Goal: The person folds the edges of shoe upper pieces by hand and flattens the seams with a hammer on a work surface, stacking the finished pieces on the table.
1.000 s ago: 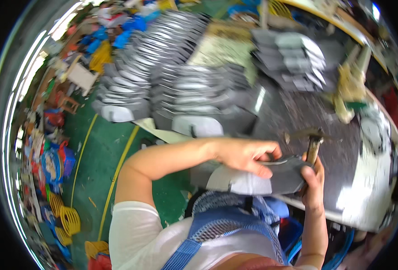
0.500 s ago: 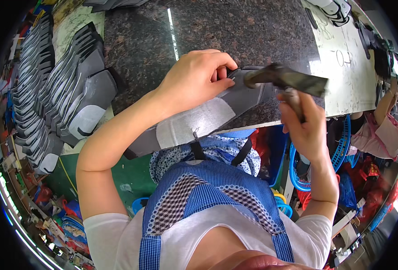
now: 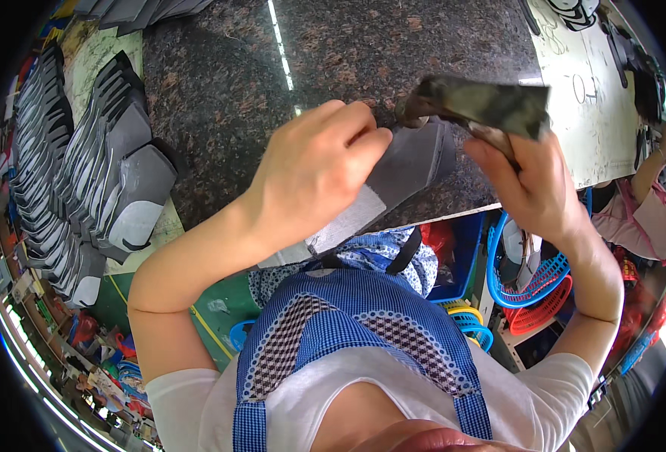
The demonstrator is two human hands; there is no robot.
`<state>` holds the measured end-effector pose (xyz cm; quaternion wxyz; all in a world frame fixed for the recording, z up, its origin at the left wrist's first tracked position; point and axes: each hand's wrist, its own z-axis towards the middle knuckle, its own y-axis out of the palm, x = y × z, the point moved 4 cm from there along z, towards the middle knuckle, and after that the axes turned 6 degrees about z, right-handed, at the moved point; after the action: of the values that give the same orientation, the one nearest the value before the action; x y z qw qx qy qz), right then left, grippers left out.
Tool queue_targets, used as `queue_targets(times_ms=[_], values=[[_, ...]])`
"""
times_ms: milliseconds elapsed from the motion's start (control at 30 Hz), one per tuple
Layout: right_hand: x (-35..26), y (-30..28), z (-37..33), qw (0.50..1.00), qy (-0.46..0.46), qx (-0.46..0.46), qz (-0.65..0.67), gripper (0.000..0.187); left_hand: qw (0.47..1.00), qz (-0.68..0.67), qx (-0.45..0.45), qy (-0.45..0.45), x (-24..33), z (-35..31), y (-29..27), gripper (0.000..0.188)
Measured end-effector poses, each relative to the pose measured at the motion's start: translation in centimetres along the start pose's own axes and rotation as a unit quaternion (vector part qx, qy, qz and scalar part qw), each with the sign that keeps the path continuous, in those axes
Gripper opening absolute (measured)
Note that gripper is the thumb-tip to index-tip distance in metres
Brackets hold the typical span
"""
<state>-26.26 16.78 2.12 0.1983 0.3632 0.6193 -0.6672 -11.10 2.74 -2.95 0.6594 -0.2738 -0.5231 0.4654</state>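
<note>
My right hand is wrapped round the handle of a hammer. The hammer's dark, worn head is over the upper edge of a grey sheet-material panel. This flat panel has a lighter silvery patch and lies at the near edge of the stone slab, partly under my left arm. My left hand is closed at the panel's upper edge, just left of the hammer head. Its fingers are curled, and what the fingertips touch is partly hidden.
Overlapping rows of similar grey panels stand left of the dark speckled slab. More grey sheets lie at the far left. A pale marked board borders the slab's right side. Blue and red baskets sit below. Another person's arm shows far right.
The hammer has shifted slightly left and up, and my right forearm has swung outward. My left hand has moved slightly left and covers more of the panel. The view has shifted a little.
</note>
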Motion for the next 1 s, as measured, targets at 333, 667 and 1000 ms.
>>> queue_targets(times_ms=[333, 667, 1000], values=[[1.5, 2.2, -3.5, 0.983, -0.160, 0.056, -0.071, 0.015, 0.999, -0.041, 0.000, 0.001, 0.3, -1.2, -0.5, 0.025], [1.6, 3.4, -2.5, 0.996, -0.053, -0.040, -0.058, 0.014, 0.981, -0.176, -0.066, -0.050, -1.5, -1.7, -0.9, 0.020], [0.9, 4.8, -3.3, 0.996, -0.076, 0.031, 0.021, 0.017, 0.978, -0.171, -0.091, -0.082, -1.7, -3.9, -1.5, 0.021]])
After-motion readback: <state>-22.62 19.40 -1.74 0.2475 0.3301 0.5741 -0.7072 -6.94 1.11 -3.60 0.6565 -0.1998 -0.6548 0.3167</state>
